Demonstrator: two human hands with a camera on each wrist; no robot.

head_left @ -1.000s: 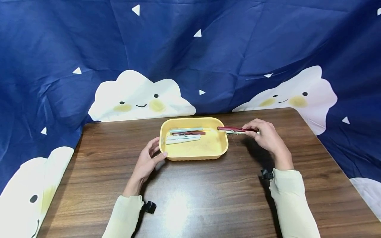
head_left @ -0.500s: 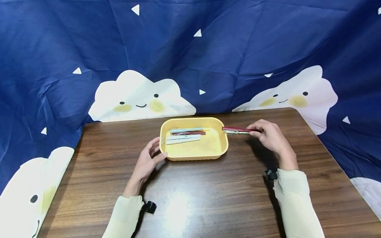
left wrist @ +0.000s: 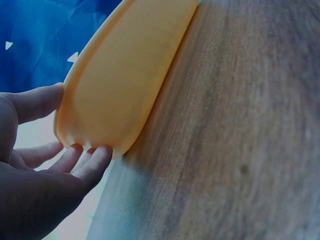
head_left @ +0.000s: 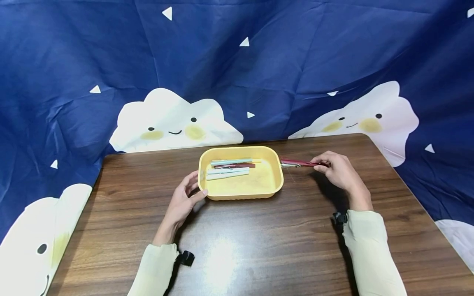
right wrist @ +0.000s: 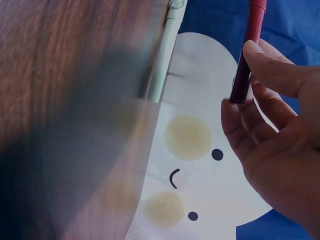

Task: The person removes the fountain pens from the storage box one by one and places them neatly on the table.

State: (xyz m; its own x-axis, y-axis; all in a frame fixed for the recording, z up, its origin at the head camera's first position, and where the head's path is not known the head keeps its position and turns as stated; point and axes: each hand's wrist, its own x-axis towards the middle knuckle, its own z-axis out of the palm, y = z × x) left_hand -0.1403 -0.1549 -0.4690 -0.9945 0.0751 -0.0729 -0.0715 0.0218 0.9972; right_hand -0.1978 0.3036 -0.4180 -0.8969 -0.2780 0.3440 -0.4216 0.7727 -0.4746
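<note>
My right hand [head_left: 338, 172] pinches a dark red pen [right wrist: 254, 25] near one end, between thumb and fingers. This pen is held just right of the yellow plastic box [head_left: 244, 196], its far end close to the box's right rim. A pale green pen [right wrist: 164, 60] lies on the table below it, mostly covered by it in the head view. My left hand [head_left: 185, 199] grips the left end of the box, thumb at the rim and fingertips against the outer wall [left wrist: 107, 100]. Inside lie a light blue pen [head_left: 237, 161], a dark red pen [head_left: 242, 166] and whitish pens [head_left: 227, 176].
The box stands on a brown wood-grain table [head_left: 259, 242], near its back edge. Behind the table hangs a blue cloth [head_left: 207, 49] with clouds and white triangles. Each wrist carries a small black camera. A bright light reflection shows on the tabletop in front.
My right hand has moved a little to the right with the red pen, whose far end no longer overlaps the inside of the box. The left hand and box have stayed in place.
</note>
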